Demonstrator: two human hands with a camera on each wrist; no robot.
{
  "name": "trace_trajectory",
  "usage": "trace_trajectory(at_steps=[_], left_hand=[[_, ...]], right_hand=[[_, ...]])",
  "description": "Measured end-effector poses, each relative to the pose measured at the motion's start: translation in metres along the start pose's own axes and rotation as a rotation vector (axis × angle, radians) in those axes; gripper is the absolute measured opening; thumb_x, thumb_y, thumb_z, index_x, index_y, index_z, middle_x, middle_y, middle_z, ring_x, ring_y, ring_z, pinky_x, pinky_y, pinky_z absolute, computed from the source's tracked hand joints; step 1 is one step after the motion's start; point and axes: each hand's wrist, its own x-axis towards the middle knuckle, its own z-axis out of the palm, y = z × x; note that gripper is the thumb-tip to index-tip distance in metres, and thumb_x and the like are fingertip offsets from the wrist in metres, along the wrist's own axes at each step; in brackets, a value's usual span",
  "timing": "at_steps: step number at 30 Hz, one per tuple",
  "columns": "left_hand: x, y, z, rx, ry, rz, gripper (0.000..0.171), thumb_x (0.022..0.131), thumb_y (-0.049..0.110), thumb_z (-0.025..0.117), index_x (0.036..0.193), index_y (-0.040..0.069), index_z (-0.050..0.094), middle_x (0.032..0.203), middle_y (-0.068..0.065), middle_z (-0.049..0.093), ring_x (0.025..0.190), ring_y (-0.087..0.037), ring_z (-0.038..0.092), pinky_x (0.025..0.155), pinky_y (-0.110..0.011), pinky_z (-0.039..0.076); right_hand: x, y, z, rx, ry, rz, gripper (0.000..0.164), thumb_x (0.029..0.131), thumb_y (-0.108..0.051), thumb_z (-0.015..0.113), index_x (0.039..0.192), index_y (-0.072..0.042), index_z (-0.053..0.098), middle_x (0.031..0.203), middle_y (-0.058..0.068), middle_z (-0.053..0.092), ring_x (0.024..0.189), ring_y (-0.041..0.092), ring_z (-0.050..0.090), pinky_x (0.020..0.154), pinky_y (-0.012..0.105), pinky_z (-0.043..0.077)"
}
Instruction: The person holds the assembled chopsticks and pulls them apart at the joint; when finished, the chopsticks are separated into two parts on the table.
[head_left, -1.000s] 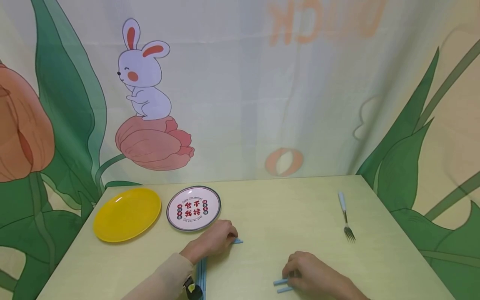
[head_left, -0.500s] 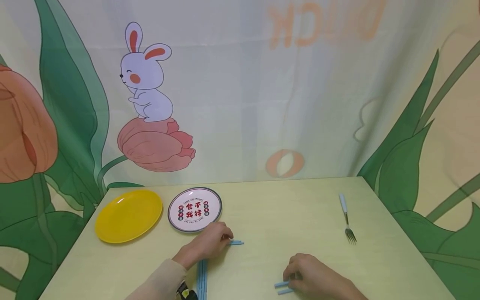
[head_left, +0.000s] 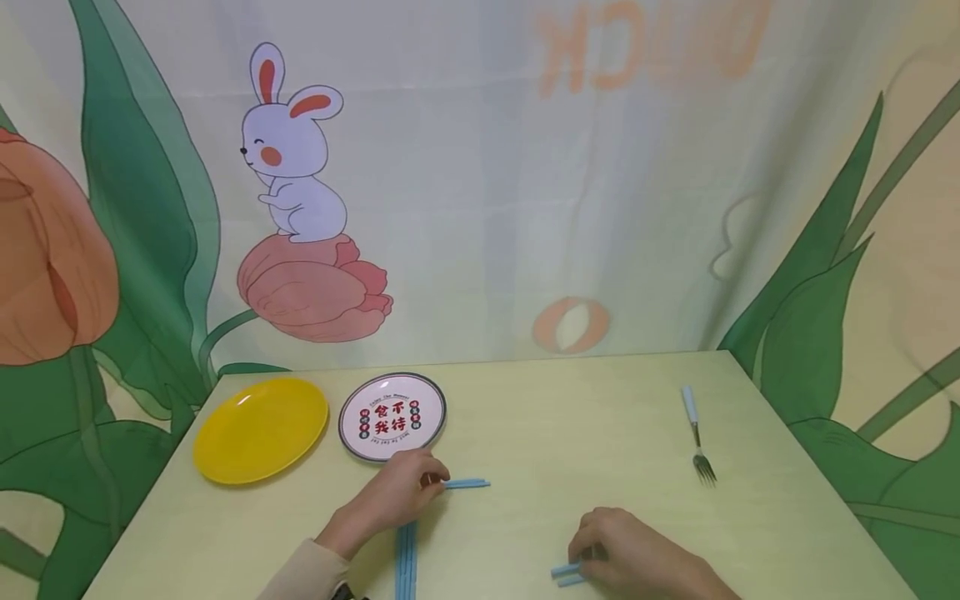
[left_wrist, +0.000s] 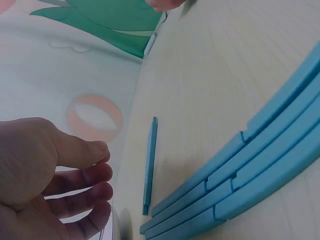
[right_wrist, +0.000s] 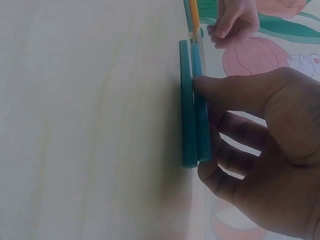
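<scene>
In the head view, my left hand [head_left: 397, 496] is just left of a short pair of thin blue sticks [head_left: 468, 483]. The left wrist view shows this hand [left_wrist: 60, 175] with its fingers loosely bent and nothing between them, apart from the blue stick [left_wrist: 150, 167]. Longer blue strips [head_left: 406, 562] lie side by side below that hand, made of pieces set end to end. At the front right, my right hand [head_left: 626, 550] is at two blue sticks [head_left: 564, 572]. Its thumb and fingers pinch one blue stick [right_wrist: 201, 120], while another [right_wrist: 187, 110] lies alongside.
A yellow plate [head_left: 260, 429] is at the back left, beside a white plate with red lettering [head_left: 392, 417]. A fork with a pale handle [head_left: 695, 433] lies toward the right. Behind the table [head_left: 570, 425] hangs a printed curtain [head_left: 465, 183].
My left hand has drawn away to the left from the short pair of blue sticks, leaving more of them visible. My right hand stays nearly still.
</scene>
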Motion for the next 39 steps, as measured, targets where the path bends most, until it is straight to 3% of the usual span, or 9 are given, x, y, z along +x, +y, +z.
trace_trajectory(at_steps=[15, 20, 27, 34, 39], left_hand=[[-0.026, 0.0, -0.012, -0.037, -0.01, -0.075, 0.012, 0.086, 0.005, 0.07, 0.098, 0.002, 0.075, 0.082, 0.004, 0.063, 0.074, -0.006, 0.054, 0.066, -0.022, 0.05], [-0.036, 0.002, -0.01, -0.031, 0.005, -0.11, 0.012, 0.086, 0.006, 0.07, 0.097, 0.003, 0.075, 0.081, 0.006, 0.062, 0.073, -0.005, 0.054, 0.065, -0.021, 0.05], [-0.051, 0.007, -0.006, -0.037, 0.014, -0.156, 0.01, 0.086, 0.008, 0.07, 0.095, 0.005, 0.075, 0.08, 0.008, 0.062, 0.072, -0.004, 0.053, 0.064, -0.021, 0.048], [-0.064, 0.009, -0.004, -0.082, -0.041, -0.21, 0.011, 0.086, 0.009, 0.071, 0.096, 0.005, 0.075, 0.079, 0.008, 0.061, 0.07, -0.004, 0.052, 0.064, -0.02, 0.048], [-0.073, 0.009, -0.001, -0.095, -0.019, -0.187, 0.011, 0.085, 0.009, 0.072, 0.095, 0.004, 0.074, 0.079, 0.007, 0.061, 0.069, -0.003, 0.052, 0.062, -0.022, 0.048]], right_hand=[[0.001, -0.001, 0.001, 0.04, -0.023, 0.002, 0.016, 0.09, -0.014, 0.068, 0.092, -0.027, 0.077, 0.088, -0.021, 0.062, 0.081, -0.006, 0.053, 0.071, 0.019, 0.049], [0.001, -0.002, 0.0, 0.024, -0.023, -0.022, 0.013, 0.09, -0.015, 0.068, 0.093, -0.023, 0.078, 0.089, -0.021, 0.062, 0.082, -0.006, 0.054, 0.072, 0.019, 0.05], [0.001, -0.003, -0.001, 0.04, -0.036, 0.032, 0.012, 0.089, -0.017, 0.069, 0.095, -0.023, 0.078, 0.09, -0.02, 0.063, 0.084, -0.005, 0.056, 0.073, 0.019, 0.051], [0.001, -0.006, -0.001, 0.09, -0.039, 0.075, 0.012, 0.089, -0.019, 0.069, 0.094, -0.024, 0.078, 0.09, -0.014, 0.068, 0.086, -0.004, 0.059, 0.074, 0.019, 0.051], [0.002, -0.004, 0.001, 0.1, -0.036, 0.066, 0.014, 0.089, -0.016, 0.069, 0.094, -0.024, 0.078, 0.091, -0.017, 0.067, 0.087, -0.003, 0.059, 0.075, 0.019, 0.051]])
